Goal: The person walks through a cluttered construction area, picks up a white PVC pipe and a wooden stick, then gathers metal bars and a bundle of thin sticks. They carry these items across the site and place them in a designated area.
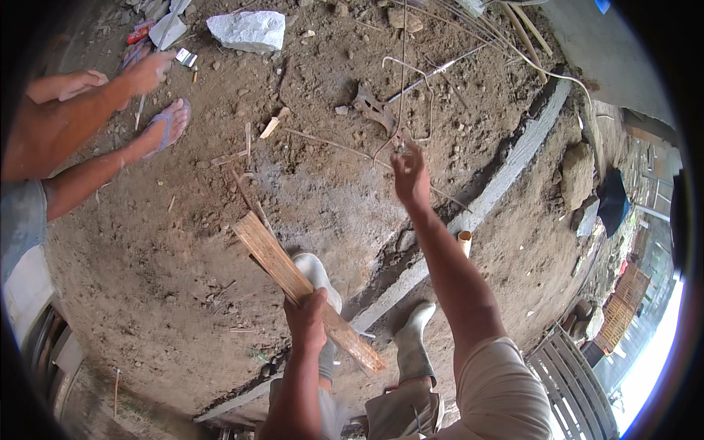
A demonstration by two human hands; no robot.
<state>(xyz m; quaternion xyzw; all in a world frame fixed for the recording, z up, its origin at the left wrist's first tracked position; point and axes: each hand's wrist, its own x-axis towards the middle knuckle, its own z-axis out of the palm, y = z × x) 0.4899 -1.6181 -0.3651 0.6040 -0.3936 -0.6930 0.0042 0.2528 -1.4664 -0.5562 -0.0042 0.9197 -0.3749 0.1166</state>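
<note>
My left hand (pixel 306 323) is wrapped round a long, flat wooden board (pixel 271 253), with a second strip's edge showing beneath it. The board slants across my boots, from upper left to lower right. Farther out, my right hand (pixel 412 176) reaches over the soil with its fingers partly curled and apart. Its fingertips are at the lower end of a thin, rusty metal rod (pixel 402 81); whether they touch it is unclear. Beside them lie a bent metal rod (pixel 429 103) and a flat, rusty metal piece with holes (pixel 372 108).
A raised concrete strip (pixel 506 169) crosses the dirt diagonally under me. A short pipe (pixel 465 240) stands beside it. At left, another person's hand (pixel 150 72) and sandalled foot (pixel 169 126) are close by. A white rock (pixel 248 31) lies ahead; a slatted wooden piece (pixel 572 385) is lower right.
</note>
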